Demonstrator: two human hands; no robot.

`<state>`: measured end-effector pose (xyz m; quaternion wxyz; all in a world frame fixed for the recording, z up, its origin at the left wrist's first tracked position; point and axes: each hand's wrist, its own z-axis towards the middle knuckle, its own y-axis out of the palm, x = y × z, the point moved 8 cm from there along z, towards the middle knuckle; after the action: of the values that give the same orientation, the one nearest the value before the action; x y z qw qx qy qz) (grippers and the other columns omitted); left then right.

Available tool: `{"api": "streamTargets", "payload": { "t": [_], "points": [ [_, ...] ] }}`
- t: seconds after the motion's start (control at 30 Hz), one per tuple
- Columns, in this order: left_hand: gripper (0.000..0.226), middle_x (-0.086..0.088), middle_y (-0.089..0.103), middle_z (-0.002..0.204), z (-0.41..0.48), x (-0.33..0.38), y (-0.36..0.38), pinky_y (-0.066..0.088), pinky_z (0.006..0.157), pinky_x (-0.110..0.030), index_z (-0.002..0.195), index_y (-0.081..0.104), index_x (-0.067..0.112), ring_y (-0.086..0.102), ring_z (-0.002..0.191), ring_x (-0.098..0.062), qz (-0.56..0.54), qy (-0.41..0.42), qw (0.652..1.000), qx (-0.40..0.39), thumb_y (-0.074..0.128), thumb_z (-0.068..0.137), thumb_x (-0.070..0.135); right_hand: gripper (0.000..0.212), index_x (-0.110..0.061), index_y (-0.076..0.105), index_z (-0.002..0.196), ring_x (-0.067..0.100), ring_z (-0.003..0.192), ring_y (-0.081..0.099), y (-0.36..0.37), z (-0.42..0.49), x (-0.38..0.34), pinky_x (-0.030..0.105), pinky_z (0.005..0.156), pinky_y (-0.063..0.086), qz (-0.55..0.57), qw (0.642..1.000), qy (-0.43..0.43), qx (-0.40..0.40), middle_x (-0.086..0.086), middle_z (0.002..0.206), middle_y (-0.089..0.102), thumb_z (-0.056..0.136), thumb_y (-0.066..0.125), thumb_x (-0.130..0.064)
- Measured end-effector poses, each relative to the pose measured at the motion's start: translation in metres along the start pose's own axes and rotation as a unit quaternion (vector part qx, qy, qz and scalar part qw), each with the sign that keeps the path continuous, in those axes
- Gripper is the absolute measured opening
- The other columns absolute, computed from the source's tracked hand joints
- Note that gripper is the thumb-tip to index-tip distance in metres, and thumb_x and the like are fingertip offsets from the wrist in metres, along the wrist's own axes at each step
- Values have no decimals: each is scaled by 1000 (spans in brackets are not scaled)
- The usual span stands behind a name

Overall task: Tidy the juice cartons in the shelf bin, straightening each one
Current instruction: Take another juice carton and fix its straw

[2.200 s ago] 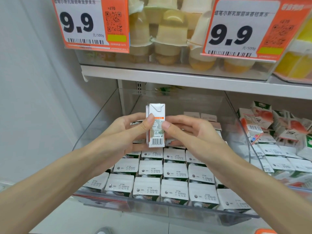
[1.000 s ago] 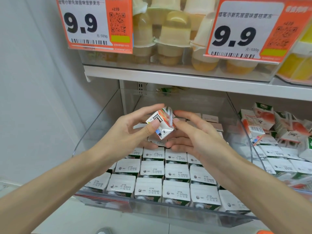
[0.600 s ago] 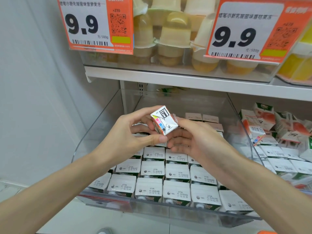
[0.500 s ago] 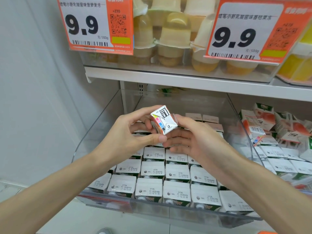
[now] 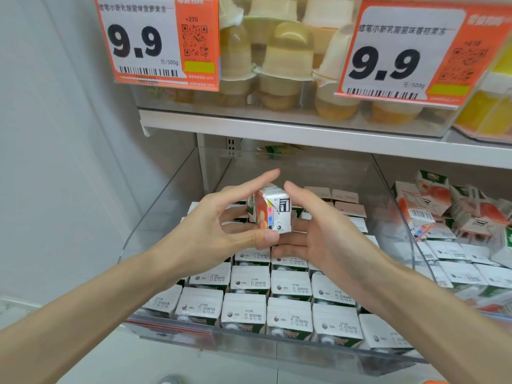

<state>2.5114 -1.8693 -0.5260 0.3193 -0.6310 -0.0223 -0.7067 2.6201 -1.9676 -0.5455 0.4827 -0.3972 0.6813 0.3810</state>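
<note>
Caught in mid-air between both hands, above the middle rows of the clear plastic shelf bin (image 5: 177, 212): one small white juice carton with orange and green print (image 5: 273, 213). Pinched from the left by the left hand (image 5: 219, 234), thumb at the lower near corner and forefinger stretched over the top. Cradled from the right by the right hand (image 5: 318, 231), fingers under and behind, thumb up against the upper right edge. Hands close together, parted only by the carton, neither one clearly nearer to it. Lies end-on: folded white end with the colour squares turned toward the camera, orange side showing on the left, so the long axis runs away from the viewer toward the back of the bin, roughly level and skewed a little leftward. Differs in this from the packed white-topped cartons (image 5: 288, 286) below, all upright with date-stamped tops facing up. Probably calls for about a quarter turn, far end swung up and near end down, before any lowering. Cannot tell which slot waits for it, since the hands hide the rows directly beneath.
</note>
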Motion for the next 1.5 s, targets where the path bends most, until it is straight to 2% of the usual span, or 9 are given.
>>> {"api": "streamTargets", "payload": {
  "t": [0.2, 0.33, 0.47, 0.67, 0.77, 0.9, 1.17, 1.37, 1.5],
  "points": [
    [115, 19, 60, 139, 2, -2, -17, 60, 95, -32, 156, 38, 46, 69, 121, -5, 0, -7, 996, 91, 102, 64, 22, 27, -24, 71, 125, 27, 96, 79, -11, 4, -5, 44, 88, 60, -38, 998, -24, 49, 7, 107, 80, 106, 58, -38],
    [110, 22, 55, 138, 3, -4, -18, 57, 98, -27, 156, 34, 47, 67, 120, -1, 11, -14, 995, 98, 91, 64, 28, 24, -18, 73, 122, 29, 96, 77, -18, 4, -9, 41, 87, 59, -52, 995, -43, 75, 9, 103, 81, 106, 56, -23],
    [114, 22, 61, 134, 3, -6, -18, 52, 94, -19, 160, 29, 44, 63, 126, -1, 23, -12, 996, 87, 91, 66, 27, 36, -18, 76, 116, 15, 86, 76, -16, 2, -9, 37, 88, 58, -87, 993, -28, 71, 4, 98, 82, 101, 62, -47],
    [122, 21, 60, 140, 2, -12, -10, 54, 107, -29, 163, 27, 40, 65, 125, -2, -17, -51, 995, 81, 98, 65, 32, 29, -16, 80, 110, 26, 107, 76, -26, 1, -8, 38, 102, 57, -89, 992, -35, 83, 3, 102, 83, 91, 76, -38],
    [93, 17, 70, 135, 1, -14, -11, 53, 110, -37, 157, 45, 31, 70, 120, -2, -51, -92, 992, 67, 91, 77, 40, 34, -20, 74, 116, 16, 105, 77, -24, -3, -12, 33, 100, 55, -107, 990, -58, 66, -3, 105, 82, 85, 83, -32],
    [42, 13, 79, 115, 1, -4, -14, 59, 99, -28, 120, 75, 23, 73, 114, -7, -12, -33, 996, 84, 86, 82, 10, 42, -19, 70, 115, 6, 108, 75, -17, -5, -15, 25, 96, 60, -160, 979, -113, 54, -8, 113, 80, 79, 91, -14],
    [34, 11, 80, 107, -2, 6, -33, 62, 93, -30, 108, 78, 23, 74, 108, -12, 45, 37, 986, 157, 91, 78, 15, 36, -46, 71, 117, 5, 105, 73, -19, -8, -26, 31, 92, 58, -206, 963, -140, 99, -15, 114, 75, 90, 80, -24],
    [32, 8, 65, 92, -8, 21, -37, 54, 75, -37, 91, 69, 25, 63, 88, -18, 214, 109, 947, 211, 94, 75, 13, 49, -28, 69, 127, 12, 96, 79, 10, 2, -20, 32, 93, 61, -98, 989, -97, 54, -5, 104, 82, 86, 77, -53],
    [39, 15, 62, 97, -11, 17, -38, 54, 79, -28, 97, 68, 25, 62, 93, -9, 255, 81, 942, 201, 96, 72, 17, 34, -35, 70, 121, -1, 94, 75, 12, 14, -20, 14, 74, 57, -110, 984, -100, 97, -14, 104, 80, 90, 83, -33]
  ]
}}
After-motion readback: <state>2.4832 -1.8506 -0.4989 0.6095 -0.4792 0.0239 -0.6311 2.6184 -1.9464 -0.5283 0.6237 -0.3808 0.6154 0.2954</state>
